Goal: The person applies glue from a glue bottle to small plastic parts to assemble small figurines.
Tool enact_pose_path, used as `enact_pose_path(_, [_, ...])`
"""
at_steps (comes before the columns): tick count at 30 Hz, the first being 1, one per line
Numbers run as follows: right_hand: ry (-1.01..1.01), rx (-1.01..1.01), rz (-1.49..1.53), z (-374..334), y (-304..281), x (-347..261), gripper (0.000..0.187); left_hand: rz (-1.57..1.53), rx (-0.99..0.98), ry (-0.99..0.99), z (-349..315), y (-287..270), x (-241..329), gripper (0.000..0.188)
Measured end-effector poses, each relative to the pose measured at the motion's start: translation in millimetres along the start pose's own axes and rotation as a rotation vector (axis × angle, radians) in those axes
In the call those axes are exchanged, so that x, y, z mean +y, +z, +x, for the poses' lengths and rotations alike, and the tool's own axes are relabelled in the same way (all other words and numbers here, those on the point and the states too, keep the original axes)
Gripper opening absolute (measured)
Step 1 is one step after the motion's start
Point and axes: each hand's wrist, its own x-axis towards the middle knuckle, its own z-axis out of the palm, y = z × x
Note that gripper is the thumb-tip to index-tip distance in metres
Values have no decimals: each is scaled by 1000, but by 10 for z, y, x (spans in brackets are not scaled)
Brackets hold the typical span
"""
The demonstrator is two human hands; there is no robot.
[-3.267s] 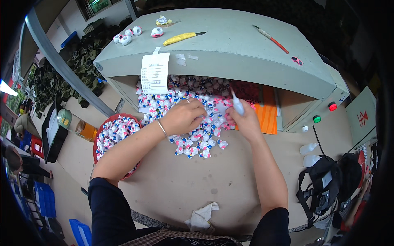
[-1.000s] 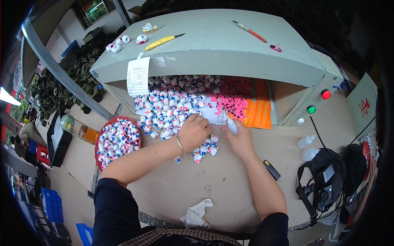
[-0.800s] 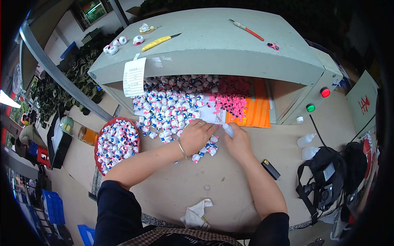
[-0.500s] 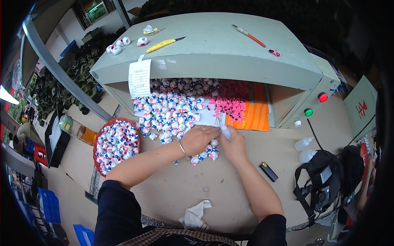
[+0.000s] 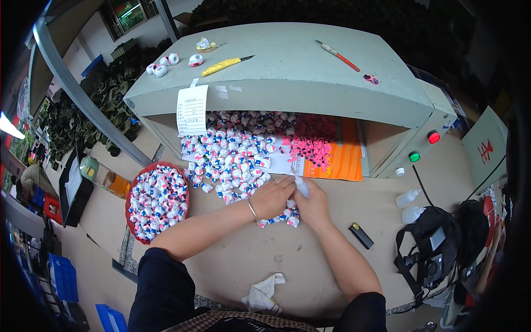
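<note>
In my right hand (image 5: pixel 313 206) is a small translucent white squeeze bottle (image 5: pixel 301 187), its thin nozzle pointing up and away. My left hand (image 5: pixel 274 198) is against it, fingers closed; what they hold, if anything, is hidden. Small white figurines (image 5: pixel 287 216) with blue and pink parts lie just below my hands. A larger heap of figurines (image 5: pixel 229 157) spreads beyond my left hand and back under the grey metal housing (image 5: pixel 287 86). Ahead of my hands, tiny pink glasses-shaped pieces (image 5: pixel 310 150) lie on an orange sheet (image 5: pixel 348 163).
At left stands a red bowl (image 5: pixel 130 213) full of figurines, beside a jar (image 5: pixel 116 183). On the housing lie a yellow-handled knife (image 5: pixel 221 67) and a red-and-white pen-like tool (image 5: pixel 338 56). To the right are a black object (image 5: pixel 361 235), two bottles (image 5: pixel 410 213) and a black bag (image 5: pixel 456 243).
My hands have shifted slightly downward in view and stay together around the bottle. The whole scene has moved a little with my head. Nothing has visibly been put down.
</note>
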Motion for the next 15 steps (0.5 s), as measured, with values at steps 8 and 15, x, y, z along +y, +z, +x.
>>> enact_pose_path(8, [216,-132,399,-80,-48,182,33,-265,-26,27,-57,-34,69,53])
enact_pose_path(15, [273,-74,637,-33,-149,-95,25,-705,-33,-291,64,-333,196,50])
